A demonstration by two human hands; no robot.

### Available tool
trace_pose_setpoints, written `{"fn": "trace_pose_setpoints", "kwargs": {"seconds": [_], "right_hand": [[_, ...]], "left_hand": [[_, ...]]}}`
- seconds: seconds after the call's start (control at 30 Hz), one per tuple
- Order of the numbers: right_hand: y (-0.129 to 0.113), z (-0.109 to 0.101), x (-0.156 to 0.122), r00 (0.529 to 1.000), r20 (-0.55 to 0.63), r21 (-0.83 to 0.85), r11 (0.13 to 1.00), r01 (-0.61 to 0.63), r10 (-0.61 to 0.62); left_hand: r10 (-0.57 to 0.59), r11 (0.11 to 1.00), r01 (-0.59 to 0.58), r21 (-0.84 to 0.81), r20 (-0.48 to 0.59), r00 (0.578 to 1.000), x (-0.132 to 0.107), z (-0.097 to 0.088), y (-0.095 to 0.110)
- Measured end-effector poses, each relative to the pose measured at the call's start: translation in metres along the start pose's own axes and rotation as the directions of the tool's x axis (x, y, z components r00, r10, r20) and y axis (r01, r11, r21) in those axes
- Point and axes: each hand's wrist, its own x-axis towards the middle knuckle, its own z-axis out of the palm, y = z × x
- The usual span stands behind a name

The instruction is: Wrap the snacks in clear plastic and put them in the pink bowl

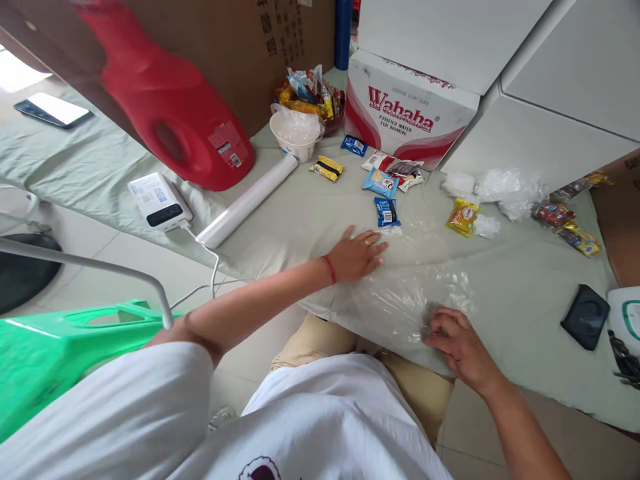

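Note:
A sheet of clear plastic wrap (400, 280) lies spread on the pale green table cloth (520, 300). My left hand (357, 255) rests flat on the sheet's far left part, fingers stretched out, a red band at the wrist. My right hand (457, 343) presses on the sheet's near edge with fingers curled, and the film bunches under them. A blue snack packet (387, 212) lies just beyond my left fingertips. A white roll of wrap (247, 201) lies to the left.
Several snack packets (383, 175) are scattered toward the back, plus a yellow one (463, 217). A bowl lined with plastic (296, 133), a red jug (170, 100), a power bank (159, 200), a Wahaha box (407, 110), a dark case (585, 317) and a green stool (55, 347) surround the spot.

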Motion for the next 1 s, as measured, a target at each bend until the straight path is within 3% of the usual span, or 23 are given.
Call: {"fn": "trace_pose_setpoints", "kwargs": {"seconds": [0.13,0.2,0.3,0.33,0.37,0.43,0.5,0.57,0.67,0.73,0.8,0.87,0.93,0.97,1.0], "right_hand": [[0.037,-0.032,-0.030,0.996,0.026,0.054,0.994,-0.092,0.091],[0.047,-0.045,-0.030,0.964,-0.120,0.045,0.971,-0.235,0.239],[0.044,-0.048,0.001,0.774,-0.422,0.121,0.875,-0.468,0.472],[0.039,-0.044,0.019,0.730,-0.459,0.153,0.855,-0.496,0.506],[0.034,-0.036,0.038,0.724,-0.465,0.167,0.853,-0.494,0.510],[0.022,-0.015,0.076,0.801,-0.401,0.111,0.892,-0.439,0.444],[0.015,0.010,0.103,0.908,-0.273,0.027,0.946,-0.324,0.318],[0.014,0.031,0.113,0.975,-0.113,-0.015,0.981,-0.195,0.192],[0.027,0.043,0.102,0.994,0.024,0.007,0.994,-0.108,0.107],[0.039,0.037,0.089,0.992,0.001,0.079,0.989,-0.124,0.124],[0.049,0.024,0.085,0.979,-0.032,0.196,0.962,-0.191,0.200],[0.057,0.008,0.097,0.918,-0.063,0.273,0.892,-0.361,0.391],[0.061,-0.008,0.129,0.776,-0.150,0.228,0.786,-0.575,0.612],[0.063,-0.014,0.151,0.697,-0.211,0.164,0.728,-0.666,0.685],[0.064,-0.019,0.176,0.649,-0.255,0.080,0.685,-0.724,0.716]], "left_hand": [[-0.331,0.940,0.336,0.068,-0.072,0.941,-0.062,0.013,0.028],[-0.420,0.903,0.426,0.055,-0.095,0.902,-0.086,0.011,0.050],[-0.438,0.891,0.454,0.027,-0.212,0.873,-0.101,-0.005,0.076],[-0.410,0.904,0.428,0.014,-0.261,0.874,-0.099,-0.012,0.079],[-0.357,0.928,0.374,-0.002,-0.300,0.885,-0.094,-0.019,0.081],[-0.178,0.984,0.179,-0.029,-0.321,0.930,-0.074,-0.028,0.075],[0.055,0.997,-0.066,-0.034,-0.265,0.963,-0.047,-0.027,0.059],[0.153,0.988,-0.157,-0.004,-0.188,0.970,-0.019,-0.017,0.038],[-0.058,0.997,0.063,0.041,-0.121,0.991,0.003,0.003,0.009],[-0.200,0.977,0.208,0.049,-0.137,0.970,0.003,0.012,-0.002],[-0.266,0.960,0.276,0.042,-0.162,0.950,-0.004,0.017,-0.003],[-0.311,0.947,0.320,0.029,-0.172,0.935,-0.011,0.018,0.000],[-0.342,0.937,0.349,0.014,-0.170,0.924,-0.014,0.017,0.004],[-0.349,0.935,0.355,0.009,-0.166,0.922,-0.014,0.016,0.006],[-0.353,0.933,0.359,0.006,-0.163,0.921,-0.014,0.016,0.007]]}}
